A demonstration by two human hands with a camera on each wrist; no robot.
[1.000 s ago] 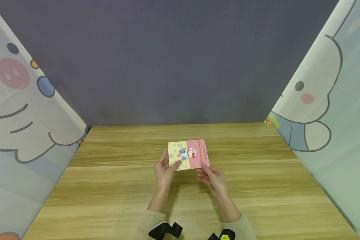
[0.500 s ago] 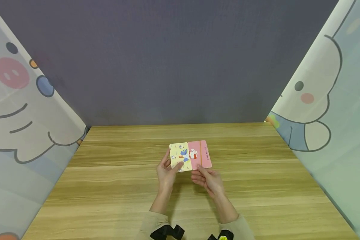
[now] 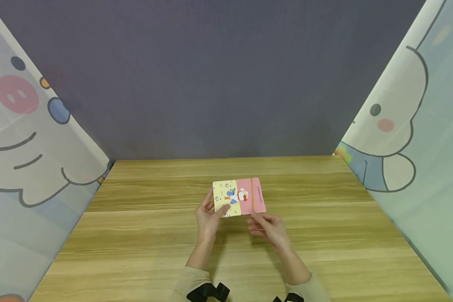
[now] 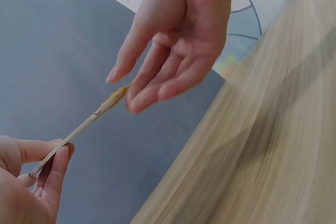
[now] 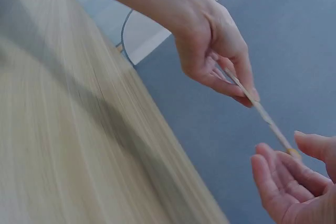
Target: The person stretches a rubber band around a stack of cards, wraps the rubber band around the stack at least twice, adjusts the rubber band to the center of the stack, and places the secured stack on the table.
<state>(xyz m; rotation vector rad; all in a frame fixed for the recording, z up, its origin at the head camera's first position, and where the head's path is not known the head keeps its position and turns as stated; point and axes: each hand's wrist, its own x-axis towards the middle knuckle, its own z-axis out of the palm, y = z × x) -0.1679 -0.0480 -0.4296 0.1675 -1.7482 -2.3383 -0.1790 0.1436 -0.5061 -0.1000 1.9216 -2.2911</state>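
A small booklet (image 3: 244,188), half pale yellow and half pink with cartoon animals, is held up in front of me. An orange band (image 3: 252,193) crosses its pink half. My left hand (image 3: 206,222) pinches the yellow half, thumb on top and fingers beneath. Both wrist views catch the booklet edge-on as a thin strip, with the left hand (image 4: 37,182) gripping one end. At the other end, my right hand (image 3: 273,230) has its thumb tip right by the band's lower end. In the left wrist view the right hand's fingers (image 4: 149,95) are loosely extended, apart from the thumb.
Below the hands lies a wood-grain table (image 3: 143,235). A dark grey panel (image 3: 226,79) rises behind its far edge. Curtains with cartoon animals hang at the left (image 3: 41,167) and right. Black straps (image 3: 207,291) sit on both sleeves.
The right hand's thumb has slipped from the face of the pink half to its lower edge, and that hand has drawn slightly right and toward me. The left hand's grip stays the same.
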